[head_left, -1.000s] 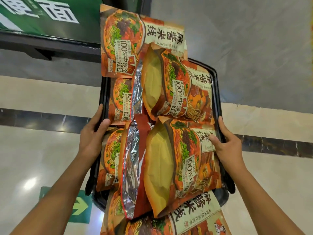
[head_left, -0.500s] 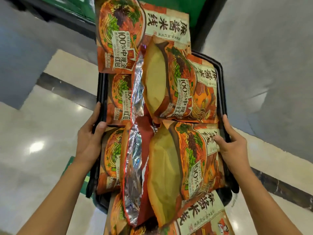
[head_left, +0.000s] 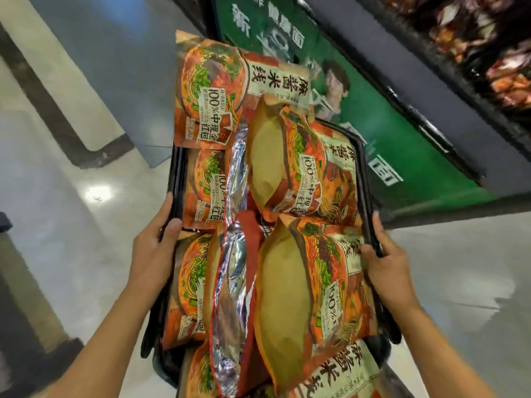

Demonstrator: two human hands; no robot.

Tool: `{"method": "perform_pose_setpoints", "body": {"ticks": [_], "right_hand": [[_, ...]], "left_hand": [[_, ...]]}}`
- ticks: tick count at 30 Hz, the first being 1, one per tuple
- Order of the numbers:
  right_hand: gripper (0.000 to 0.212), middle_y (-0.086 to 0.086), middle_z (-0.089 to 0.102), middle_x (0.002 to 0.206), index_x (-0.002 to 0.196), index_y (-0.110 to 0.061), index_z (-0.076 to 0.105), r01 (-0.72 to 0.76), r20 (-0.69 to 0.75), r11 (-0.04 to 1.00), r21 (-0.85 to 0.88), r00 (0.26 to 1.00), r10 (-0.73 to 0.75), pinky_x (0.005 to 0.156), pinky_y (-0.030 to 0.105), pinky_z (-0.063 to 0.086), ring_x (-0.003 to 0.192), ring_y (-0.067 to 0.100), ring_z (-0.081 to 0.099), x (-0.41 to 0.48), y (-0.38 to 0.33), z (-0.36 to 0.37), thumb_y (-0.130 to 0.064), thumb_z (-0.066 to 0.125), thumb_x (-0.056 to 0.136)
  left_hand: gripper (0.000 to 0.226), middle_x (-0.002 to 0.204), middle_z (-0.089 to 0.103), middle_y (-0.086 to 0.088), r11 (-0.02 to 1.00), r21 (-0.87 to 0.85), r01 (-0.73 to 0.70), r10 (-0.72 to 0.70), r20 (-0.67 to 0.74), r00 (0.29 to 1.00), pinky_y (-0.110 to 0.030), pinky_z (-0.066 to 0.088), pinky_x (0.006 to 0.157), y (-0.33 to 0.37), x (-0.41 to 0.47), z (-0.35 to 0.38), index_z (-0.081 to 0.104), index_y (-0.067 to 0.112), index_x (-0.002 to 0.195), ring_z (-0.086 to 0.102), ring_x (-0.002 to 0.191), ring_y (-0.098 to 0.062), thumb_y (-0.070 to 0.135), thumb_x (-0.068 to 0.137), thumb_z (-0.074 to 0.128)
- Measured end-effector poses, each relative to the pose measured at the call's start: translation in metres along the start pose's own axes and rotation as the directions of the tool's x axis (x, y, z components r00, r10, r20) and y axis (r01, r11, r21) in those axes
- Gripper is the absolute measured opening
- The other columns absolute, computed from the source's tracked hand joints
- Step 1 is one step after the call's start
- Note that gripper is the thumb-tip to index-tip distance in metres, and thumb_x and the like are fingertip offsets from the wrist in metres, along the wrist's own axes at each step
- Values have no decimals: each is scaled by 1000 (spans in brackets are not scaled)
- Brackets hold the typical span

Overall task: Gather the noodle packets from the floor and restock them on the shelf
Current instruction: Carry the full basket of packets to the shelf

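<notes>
Noodle packets (head_left: 301,182) lie heaped on a black tray (head_left: 362,179) held out in front of the person, well clear of the pale floor (head_left: 86,196). The tray's long axis runs straight away from the body, near edge at the forearms and far edge towards the dark shelf (head_left: 474,53). That shelf crosses the upper right of the view, with a green panel (head_left: 402,139) below it. It therefore lies ahead of and to the right of the tray's far right corner, and its stock is too blurred to read. The right hand is the nearer of the two to it. My judgement is that the carry must swing the far edge rightward and up to meet the shelf. The load is loose: one packet overhangs the far left corner and another hangs past the near edge, so a tilt could spill them. The left hand (head_left: 155,251) is clamped on the left rim about halfway along, thumb hooked over the rim beside a packet, fingers along the outside. The right hand (head_left: 388,271) grips the right rim opposite it, thumb lying over onto a packet and fingers curled round the outer edge. The two hands are set wide apart, with the whole pile between them.
</notes>
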State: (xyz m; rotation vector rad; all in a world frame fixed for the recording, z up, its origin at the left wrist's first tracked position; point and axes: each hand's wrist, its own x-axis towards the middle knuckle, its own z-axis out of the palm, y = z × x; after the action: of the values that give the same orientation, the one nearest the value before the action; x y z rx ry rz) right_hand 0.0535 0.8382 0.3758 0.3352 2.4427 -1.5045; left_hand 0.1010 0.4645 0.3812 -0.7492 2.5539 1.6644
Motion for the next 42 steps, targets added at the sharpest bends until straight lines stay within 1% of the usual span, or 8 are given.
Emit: {"method": "perform_pose_setpoints", "body": {"ticks": [4,8,12,15,21,27,32,42], "right_hand": [[124,-15,49,127,146,-32,24,74,137,995,-72,988,-64,73,-4,38,113,3,54,67,-50,39,-103,41,46],[118,-4,49,134,150,-35,26,168,266,972,-163,956,-121,49,15,42,59,-1,54,135,-109,90,-100,42,53],[75,4,45,145,142,-38,25,146,326,979,-140,941,-94,89,12,36,131,20,46,197,-168,162,-47,68,81],[103,-4,44,141,141,-44,29,178,363,973,-150,925,-113,85,15,39,124,15,45,236,-211,212,-90,57,53],[71,3,40,149,148,-27,36,225,436,964,-144,888,-142,83,-5,32,124,11,46,320,-294,307,-28,69,85],[129,-2,45,140,148,-28,38,282,505,950,-136,845,-179,83,24,52,113,17,58,408,-374,379,-101,45,41],[135,-10,44,129,148,-27,36,276,563,955,-113,810,-167,84,-9,28,130,9,35,481,-441,436,-102,48,36],[134,7,53,141,149,-36,34,308,577,923,-229,807,-126,89,39,52,111,31,62,600,-542,551,-104,47,34]], "left_hand": [[107,140,53,8,997,-26,73,-76,-113,991,-7,43,91,3,38,-39,40,34,149,55,116,3,98,63,38],[113,136,51,12,994,-46,99,-106,-222,969,0,40,83,12,87,-80,41,30,149,52,106,17,99,60,36],[121,130,55,7,980,-98,171,-194,-318,928,4,40,73,11,137,-125,40,25,150,56,101,4,100,54,40],[120,131,51,10,973,-133,189,-225,-351,909,4,39,75,7,181,-162,39,25,150,52,115,-4,99,55,43],[112,130,46,16,962,-151,227,-271,-414,869,2,35,80,10,280,-234,40,26,149,49,110,8,93,60,44],[98,118,54,20,958,-140,249,-286,-477,831,-10,36,77,15,380,-282,40,33,148,53,98,7,86,65,39],[70,148,45,0,944,-175,279,-330,-510,795,-24,33,102,18,464,-314,39,27,150,44,134,-17,63,90,49],[88,144,52,-6,927,-232,295,-374,-514,772,-25,39,88,20,629,-392,40,28,150,51,118,-16,76,76,45]]}}
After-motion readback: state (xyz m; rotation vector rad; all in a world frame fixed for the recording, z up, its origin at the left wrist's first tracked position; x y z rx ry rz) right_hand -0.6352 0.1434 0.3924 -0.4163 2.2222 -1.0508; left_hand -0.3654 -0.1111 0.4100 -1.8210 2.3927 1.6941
